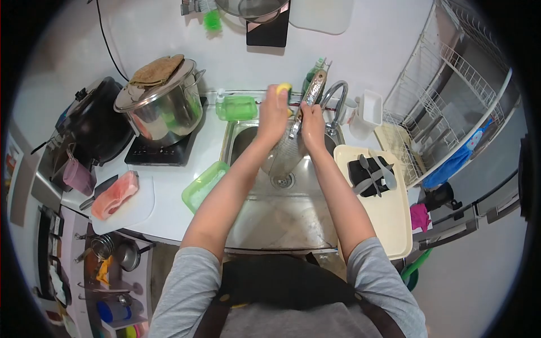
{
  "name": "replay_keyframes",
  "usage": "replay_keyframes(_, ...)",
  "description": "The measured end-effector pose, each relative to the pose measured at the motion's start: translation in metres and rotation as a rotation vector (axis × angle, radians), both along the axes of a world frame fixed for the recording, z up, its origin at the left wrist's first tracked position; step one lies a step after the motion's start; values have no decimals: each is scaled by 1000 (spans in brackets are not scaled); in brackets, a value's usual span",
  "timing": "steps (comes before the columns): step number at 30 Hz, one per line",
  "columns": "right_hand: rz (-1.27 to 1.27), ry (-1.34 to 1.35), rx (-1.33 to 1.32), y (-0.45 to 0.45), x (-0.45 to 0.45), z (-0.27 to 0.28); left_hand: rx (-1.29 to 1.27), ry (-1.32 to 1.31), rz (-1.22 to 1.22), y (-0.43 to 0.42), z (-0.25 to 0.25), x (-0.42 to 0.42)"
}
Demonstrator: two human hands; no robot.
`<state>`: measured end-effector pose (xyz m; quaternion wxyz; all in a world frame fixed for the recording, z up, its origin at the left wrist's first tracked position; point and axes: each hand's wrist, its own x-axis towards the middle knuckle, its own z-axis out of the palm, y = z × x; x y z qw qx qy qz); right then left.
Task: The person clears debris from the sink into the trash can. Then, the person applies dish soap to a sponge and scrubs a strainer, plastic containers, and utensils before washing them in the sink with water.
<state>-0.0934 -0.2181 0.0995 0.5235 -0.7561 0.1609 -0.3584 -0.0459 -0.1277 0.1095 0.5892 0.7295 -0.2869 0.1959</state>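
My left hand [273, 117] is closed around a yellow and green sponge [284, 88], raised over the back of the sink. In my right hand [313, 128] is what looks like a mesh strainer [284, 156], gripped near its sudsy handle [317, 83]. The handle points up and away from me, and the mesh part hangs tilted over the sink [282, 222], near the drain. The sponge is just left of the handle; I cannot tell whether they touch. The curved faucet [341, 93] stands right behind my right hand.
A cream tray [394, 239] with spoons lies right of the sink, by a wire dish rack [445, 135]. Leftward are a green container [203, 186], a steel pot [163, 110] on an induction cooker [158, 155], and raw meat [115, 194] beside a knife [90, 200].
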Motion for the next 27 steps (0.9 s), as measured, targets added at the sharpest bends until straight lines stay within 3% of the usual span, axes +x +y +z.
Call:
replay_keyframes(3,-145,-87,-1,2,4,-12,172,-389,143,3,-30,-14)
replay_keyframes(6,-59,-174,-6,6,-4,-17,182,-350,142,9,-55,-37)
replay_keyframes(7,-75,-193,-114,8,-7,-20,243,-414,299,7,-75,-13)
replay_keyframes(10,-53,-217,-109,8,-14,-14,170,4,262,23,-69,4)
replay_keyframes(11,-35,-203,-105,7,-13,-16,201,-211,243,24,-64,-2)
replay_keyframes(14,46,-183,-62,4,-11,-17,301,-501,19,28,-44,-30)
replay_keyframes(15,92,-175,-44,1,-15,-16,319,-477,8,33,-47,-18)
replay_keyframes(18,268,-203,54,-16,-13,-19,338,-61,-169,55,-55,9)
replay_keyframes(20,425,-140,203,-15,-18,-8,381,-225,-42,54,-53,-5)
replay_keyframes(22,399,-13,131,-25,-3,-1,497,-400,59,54,-56,-18)
replay_keyframes(24,424,177,211,-21,-13,16,494,-394,-183,57,-59,-28)
replay_keyframes(26,252,134,-83,-1,-18,13,555,-264,-485,54,-62,-26)
replay_keyframes(27,175,251,-247,10,-26,17,639,-227,-545,49,-61,-23)
